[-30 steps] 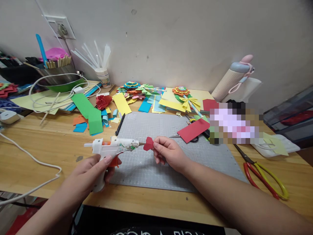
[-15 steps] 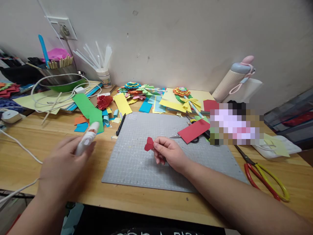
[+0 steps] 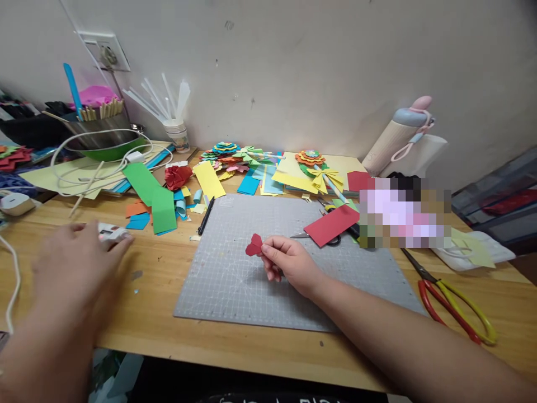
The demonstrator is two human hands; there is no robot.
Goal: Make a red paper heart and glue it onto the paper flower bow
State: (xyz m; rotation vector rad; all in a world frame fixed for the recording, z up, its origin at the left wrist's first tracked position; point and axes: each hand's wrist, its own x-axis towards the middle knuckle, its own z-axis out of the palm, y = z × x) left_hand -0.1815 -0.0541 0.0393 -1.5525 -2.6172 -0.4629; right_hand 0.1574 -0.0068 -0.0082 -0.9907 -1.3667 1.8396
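Over the cutting mat, my right hand pinches a small red paper piece with rounded lobes, like a heart or petal. My left hand, smeared by motion, is at the left of the desk, closed around a white glue gun; a small red light shows on it and most of its body is hidden. A red paper rectangle lies on the mat's right part, over dark-handled scissors. A black pen rests at the mat's left edge.
Green paper strips, a crumpled red paper flower and scraps lie left of the mat. Layered paper flowers are behind it. Large red-and-yellow-handled scissors lie right. A white cable runs along the left.
My left hand has moved left and toward me with the glue gun, away from the green paper. My right hand stays almost in place, still pinching the red paper piece.
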